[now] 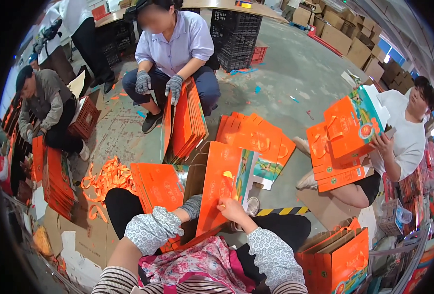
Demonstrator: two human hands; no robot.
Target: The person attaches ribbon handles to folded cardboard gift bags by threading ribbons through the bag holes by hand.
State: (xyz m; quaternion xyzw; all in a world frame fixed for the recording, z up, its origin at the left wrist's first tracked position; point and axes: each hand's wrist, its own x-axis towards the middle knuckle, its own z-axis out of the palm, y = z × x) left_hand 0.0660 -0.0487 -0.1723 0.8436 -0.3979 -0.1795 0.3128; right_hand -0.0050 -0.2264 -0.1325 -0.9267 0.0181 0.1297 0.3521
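Pinching a yellowish bit (pixel 222 206) at the orange carton (pixel 215 188), my right hand (pixel 233 210) is basically closed, gloved left hand (pixel 192 206) probably bracing it, can't tell its grip.

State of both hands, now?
Left hand: gloved, fingers hidden behind orange carton; grip can't be told.
Right hand: closed, fingers curled at the carton's face; anything pinched unclear.
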